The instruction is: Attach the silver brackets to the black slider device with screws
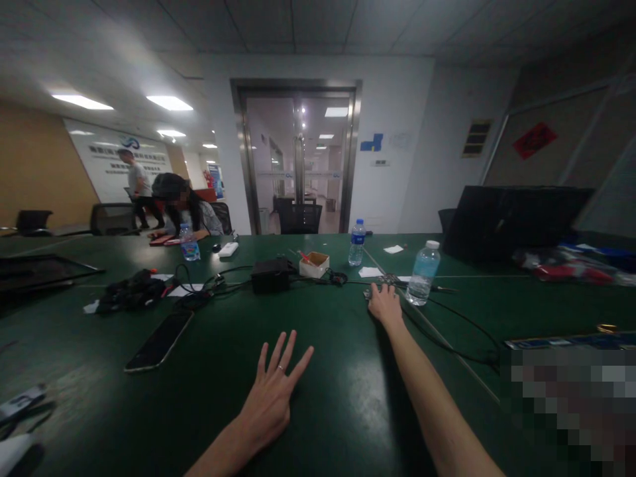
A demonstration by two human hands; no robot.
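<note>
The left hand point(268, 404) lies flat, grip spread apart, on the green desk point(328, 358); the right hand point(385, 306) touches what looks like a circuit board point(390, 281) beside a plastic water bottle point(423, 275), its grip unclear.

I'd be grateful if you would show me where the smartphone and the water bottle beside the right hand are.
smartphone point(159, 341): head view, middle of its dark screen.
water bottle point(422, 273): head view, middle of its body.

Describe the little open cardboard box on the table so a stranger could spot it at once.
On the long dark green table, look beyond the person's right hand toward the glass doors. Beside a black boxy unit sits a small open cardboard box, the only tan box there, with something red poking out of it.
</note>
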